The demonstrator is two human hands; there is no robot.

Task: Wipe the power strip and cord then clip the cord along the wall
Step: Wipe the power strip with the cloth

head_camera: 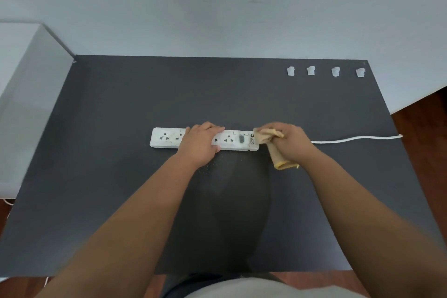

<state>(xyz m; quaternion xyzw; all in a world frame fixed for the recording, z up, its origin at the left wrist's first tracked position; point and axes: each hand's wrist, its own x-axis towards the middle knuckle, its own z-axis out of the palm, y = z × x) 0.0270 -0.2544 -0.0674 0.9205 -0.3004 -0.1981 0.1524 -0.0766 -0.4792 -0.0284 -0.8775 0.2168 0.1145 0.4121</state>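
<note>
A white power strip (164, 138) lies flat across the middle of the dark table (121, 104). My left hand (199, 144) presses down on its middle, fingers wrapped over the far edge. My right hand (291, 143) grips a folded tan cloth (278, 155) against the strip's right end, near the switch. The white cord (358, 138) runs from behind my right hand to the table's right edge. Several small white cord clips (310, 70) sit in a row at the far right of the table.
A pale wall (217, 7) rises behind the table. A white cabinet (21, 94) stands at the left. Wooden floor (425, 113) shows at the right. Fine specks lie on the table just in front of the strip.
</note>
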